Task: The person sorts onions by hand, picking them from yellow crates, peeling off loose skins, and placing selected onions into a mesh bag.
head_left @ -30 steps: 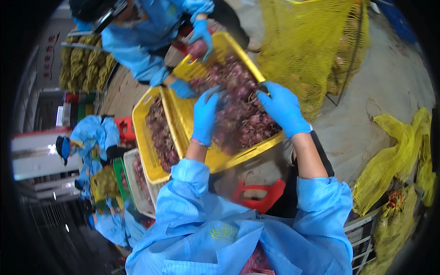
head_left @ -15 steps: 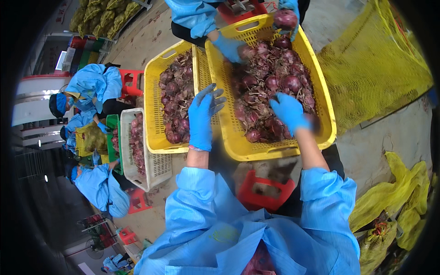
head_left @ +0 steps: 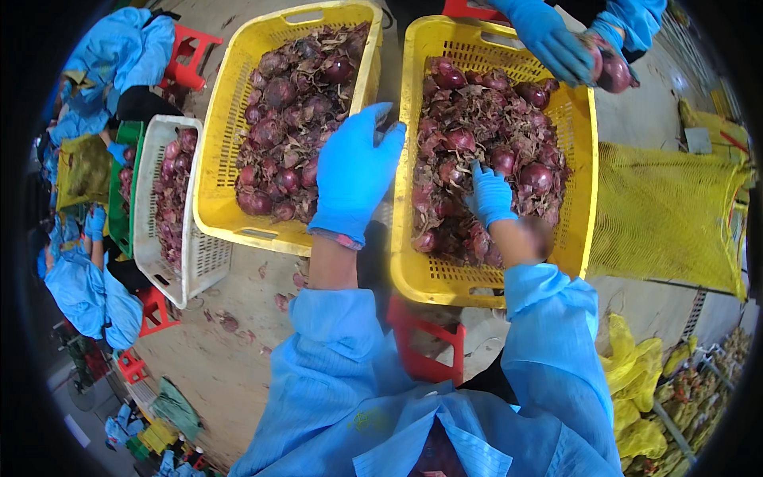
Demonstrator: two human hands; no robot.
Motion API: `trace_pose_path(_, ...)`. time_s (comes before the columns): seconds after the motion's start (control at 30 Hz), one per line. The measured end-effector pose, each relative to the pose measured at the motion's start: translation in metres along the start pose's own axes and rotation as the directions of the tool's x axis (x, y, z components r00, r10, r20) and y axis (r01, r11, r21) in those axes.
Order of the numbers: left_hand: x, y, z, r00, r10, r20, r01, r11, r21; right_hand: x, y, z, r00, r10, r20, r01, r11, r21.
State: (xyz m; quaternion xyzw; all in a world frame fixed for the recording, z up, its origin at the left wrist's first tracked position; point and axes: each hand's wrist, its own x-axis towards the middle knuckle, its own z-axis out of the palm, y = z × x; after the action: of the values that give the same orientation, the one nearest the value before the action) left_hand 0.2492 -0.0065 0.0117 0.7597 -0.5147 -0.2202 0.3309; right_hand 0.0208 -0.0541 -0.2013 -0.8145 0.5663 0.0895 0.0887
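Jacket: light blue (head_left: pixel 373 413), sleeves pushed up, lower centre of the frame.
Near stool: red (head_left: pixel 425 367), lower centre, below the right-hand crate.
Left hand: blue-gloved (head_left: pixel 354 175), centre; thumb held apart from the fingers, nothing seen in the grasp; overlaps the near right corner of the left-hand crate, contact cannot be told.
Right hand: blue-gloved (head_left: pixel 491 197), right of centre, well apart from the other; fingers bent down at the onions, whether closed on one cannot be told.
Onions: purple-red (head_left: pixel 536 179), with loose dry skins, heaped in the right-hand crate; more in the left-hand crate.
Right-hand crate: yellow plastic, slotted (head_left: pixel 409 274), centre right.
Left-hand crate: yellow, matching (head_left: pixel 218 215), upper centre-left, tilted in view.
Co-worker's hands: blue gloves (head_left: pixel 552 44), upper right; a purple onion (head_left: pixel 613 73) at the fingers.
Mesh: yellow netting (head_left: pixel 668 215), right.
Sacks: yellow mesh, crumpled (head_left: pixel 636 374), lower right.
White crate: slotted (head_left: pixel 143 230), left, onions inside.
Green crate: (head_left: pixel 119 219), beside the white one.
Workers: two in blue (head_left: pixel 119 48), (head_left: pixel 87 290), left edge.
Far stool: red (head_left: pixel 187 60), upper left.
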Motion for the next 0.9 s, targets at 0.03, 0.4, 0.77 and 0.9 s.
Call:
trace_pose_path(0.03,0.003,-0.009,-0.003,0.999,-0.006,-0.034,0.005,0.999,-0.041,0.001,-0.004,0.006,0.999,0.006,0.044,0.0,0.992,-0.126)
trace_pose_path(0.4,0.009,-0.018,-0.017,0.998,-0.061,-0.014,0.059,0.991,-0.12,-0.12,0.021,0.065,0.815,-0.091,0.572,-0.035,0.978,0.206)
trace_pose_path(0.77,0.009,-0.021,-0.002,0.998,0.03,0.055,-0.027,0.997,-0.066,-0.027,0.035,-0.013,0.936,0.177,0.303,-0.2,0.979,0.045)
trace_pose_path(0.9,0.009,-0.022,-0.001,0.998,0.048,0.043,-0.047,0.998,-0.041,-0.02,0.02,-0.001,0.977,0.132,0.166,-0.112,0.986,-0.121)
